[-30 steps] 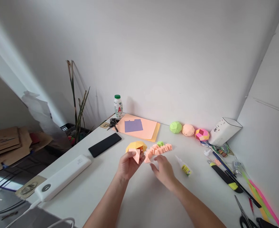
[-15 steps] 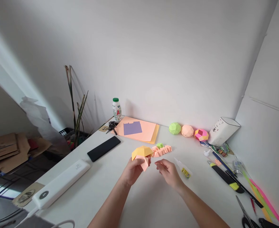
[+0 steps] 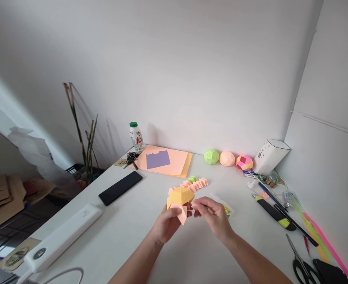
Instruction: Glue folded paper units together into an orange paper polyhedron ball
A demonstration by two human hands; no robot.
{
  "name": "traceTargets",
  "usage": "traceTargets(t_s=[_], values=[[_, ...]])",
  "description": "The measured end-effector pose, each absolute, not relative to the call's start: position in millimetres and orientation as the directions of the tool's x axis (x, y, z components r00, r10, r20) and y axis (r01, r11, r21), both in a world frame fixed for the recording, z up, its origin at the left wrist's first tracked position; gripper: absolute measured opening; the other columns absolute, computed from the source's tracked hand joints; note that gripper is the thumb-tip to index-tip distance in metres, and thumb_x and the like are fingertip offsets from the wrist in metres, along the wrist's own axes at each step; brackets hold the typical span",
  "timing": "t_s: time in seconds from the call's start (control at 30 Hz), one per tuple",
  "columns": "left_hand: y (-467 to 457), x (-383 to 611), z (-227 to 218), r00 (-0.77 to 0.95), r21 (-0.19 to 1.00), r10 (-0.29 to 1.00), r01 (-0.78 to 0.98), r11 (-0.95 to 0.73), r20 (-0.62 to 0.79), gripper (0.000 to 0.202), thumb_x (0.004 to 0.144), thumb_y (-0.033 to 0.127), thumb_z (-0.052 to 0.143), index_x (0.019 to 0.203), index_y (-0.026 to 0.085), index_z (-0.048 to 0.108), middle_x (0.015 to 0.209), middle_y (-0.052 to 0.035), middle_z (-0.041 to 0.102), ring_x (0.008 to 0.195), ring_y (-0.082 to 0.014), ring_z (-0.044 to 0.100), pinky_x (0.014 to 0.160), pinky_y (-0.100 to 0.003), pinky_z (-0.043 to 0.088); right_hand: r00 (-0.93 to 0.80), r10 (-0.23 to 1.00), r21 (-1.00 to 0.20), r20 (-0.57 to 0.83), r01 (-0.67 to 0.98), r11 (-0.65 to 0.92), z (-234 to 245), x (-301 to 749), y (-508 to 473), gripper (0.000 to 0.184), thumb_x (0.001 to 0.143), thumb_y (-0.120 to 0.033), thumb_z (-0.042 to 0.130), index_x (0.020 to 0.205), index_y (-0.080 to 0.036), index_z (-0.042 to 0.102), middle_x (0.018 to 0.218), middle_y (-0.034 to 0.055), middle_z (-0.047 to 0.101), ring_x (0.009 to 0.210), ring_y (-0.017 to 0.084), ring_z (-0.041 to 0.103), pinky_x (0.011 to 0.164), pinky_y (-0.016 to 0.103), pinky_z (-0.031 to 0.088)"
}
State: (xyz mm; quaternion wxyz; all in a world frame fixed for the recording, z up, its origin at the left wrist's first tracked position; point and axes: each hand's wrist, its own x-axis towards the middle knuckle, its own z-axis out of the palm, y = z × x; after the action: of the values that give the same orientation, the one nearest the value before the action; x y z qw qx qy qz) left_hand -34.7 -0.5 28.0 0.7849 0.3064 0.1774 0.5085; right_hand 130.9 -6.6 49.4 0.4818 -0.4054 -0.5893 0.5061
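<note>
While left hand [image 3: 168,224] holds dome [image 3: 180,195], bottle [image 3: 136,140] capped.

Was lit softly from the left, cool and muted.
Threw a faint shadow rightward from the bottle [image 3: 136,139] onto the wall [image 3: 191,79], pooled soft grey on the table [image 3: 117,232] near the right hand [image 3: 215,219], dimmed around the cardboard [image 3: 0,193]; stretched shapes toward the edges, blurred small print.
</note>
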Motion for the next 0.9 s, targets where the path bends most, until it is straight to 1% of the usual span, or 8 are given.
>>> traceTargets(t_s=[0.1, 0.27, 0.37, 0.5, 0.6, 0.73, 0.83, 0.9], values=[[-1.0, -33.6, 30.3, 0.432, 0.680, 0.900, -0.675, 0.288, 0.047, 0.018, 0.067, 0.019, 0.060, 0.085, 0.015, 0.062, 0.090, -0.0104, 0.065, 0.093, -0.0259, 0.056, 0.083, -0.037, 0.039, -0.183, 0.954, -0.965, 0.238, 0.069, 0.254, 52.1, 129.6, -7.6, 0.017, 0.082, -0.033, 0.059, 0.088, -0.023, 0.071, 0.082, 0.0048, 0.065, 0.086, 0.021, 0.060, 0.077, 0.035, 0.050], [-1.2, -32.1, 35.0, 0.426, 0.658, 0.903, -0.695, 0.290, 0.052, 0.033, 0.066, 0.020, 0.062, 0.099, 0.018, 0.059, 0.094, -0.0091, 0.065, 0.094, -0.0267, 0.058, 0.083, -0.038, 0.040, -0.136, 0.959, -0.956, 0.249, 0.122, 0.265, 51.8, 127.4, -7.5, 0.015, 0.082, -0.030, 0.058, 0.087, -0.024, 0.071, 0.087, 0.0050, 0.066, 0.083, 0.020, 0.061, 0.075, 0.033, 0.051], [-0.8, -33.1, 32.9, 0.432, 0.658, 0.901, -0.691, 0.298, 0.046, 0.032, 0.067, 0.020, 0.061, 0.099, 0.017, 0.059, 0.090, -0.0090, 0.064, 0.093, -0.0270, 0.058, 0.081, -0.038, 0.041, -0.132, 0.968, -0.968, 0.214, 0.107, 0.229, 50.3, 128.1, -6.0, 0.014, 0.080, -0.031, 0.060, 0.084, -0.023, 0.071, 0.088, 0.0050, 0.067, 0.084, 0.020, 0.061, 0.074, 0.032, 0.051], [0.3, -36.8, 25.9, 0.427, 0.678, 0.904, -0.670, 0.304, 0.016, 0.022, 0.067, 0.021, 0.062, 0.088, 0.015, 0.061, 0.082, -0.0094, 0.064, 0.088, -0.0273, 0.059, 0.077, -0.038, 0.043, -0.152, 0.986, -0.994, 0.062, 0.079, 0.074, 51.4, 130.4, -5.5, 0.017, 0.077, -0.035, 0.063, 0.084, -0.022, 0.072, 0.088, 0.0052, 0.069, 0.086, 0.022, 0.062, 0.078, 0.033, 0.051], [0.9, -38.6, 24.1, 0.420, 0.692, 0.907, -0.657, 0.298, 0.008, 0.015, 0.066, 0.020, 0.063, 0.080, 0.015, 0.061, 0.081, -0.0088, 0.064, 0.085, -0.0265, 0.059, 0.076, -0.037, 0.043, -0.172, 0.985, -0.999, -0.036, 0.040, -0.030, 53.5, 130.7, -6.3, 0.022, 0.074, -0.039, 0.066, 0.084, -0.021, 0.072, 0.089, 0.0061, 0.070, 0.087, 0.023, 0.063, 0.078, 0.036, 0.052], [1.0, -38.9, 26.0, 0.425, 0.705, 0.905, -0.649, 0.286, 0.024, 0.006, 0.067, 0.019, 0.063, 0.069, 0.016, 0.059, 0.083, -0.0084, 0.063, 0.086, -0.0255, 0.059, 0.076, -0.037, 0.042, -0.204, 0.977, -0.998, -0.058, -0.017, -0.063, 55.3, 129.2, -7.0, 0.024, 0.071, -0.041, 0.069, 0.084, -0.021, 0.073, 0.088, 0.0057, 0.070, 0.088, 0.024, 0.063, 0.079, 0.037, 0.052], [0.9, -38.8, 27.2, 0.436, 0.714, 0.899, -0.642, 0.279, 0.040, 0.009, 0.067, 0.019, 0.062, 0.061, 0.015, 0.057, 0.081, -0.0088, 0.063, 0.087, -0.0260, 0.059, 0.077, -0.037, 0.043, -0.199, 0.978, -0.997, -0.065, -0.015, -0.070, 56.1, 128.4, -7.4, 0.023, 0.071, -0.041, 0.070, 0.083, -0.021, 0.073, 0.087, 0.0054, 0.071, 0.087, 0.023, 0.063, 0.078, 0.035, 0.051], [0.3, -38.6, 28.2, 0.440, 0.718, 0.897, -0.637, 0.280, 0.041, 0.008, 0.067, 0.019, 0.062, 0.061, 0.015, 0.058, 0.081, -0.0088, 0.063, 0.087, -0.0262, 0.059, 0.076, -0.037, 0.043, -0.196, 0.978, -0.998, -0.066, -0.008, -0.069, 56.5, 128.2, -8.1, 0.023, 0.071, -0.041, 0.069, 0.083, -0.021, 0.073, 0.087, 0.0048, 0.071, 0.086, 0.023, 0.063, 0.078, 0.034, 0.051]])
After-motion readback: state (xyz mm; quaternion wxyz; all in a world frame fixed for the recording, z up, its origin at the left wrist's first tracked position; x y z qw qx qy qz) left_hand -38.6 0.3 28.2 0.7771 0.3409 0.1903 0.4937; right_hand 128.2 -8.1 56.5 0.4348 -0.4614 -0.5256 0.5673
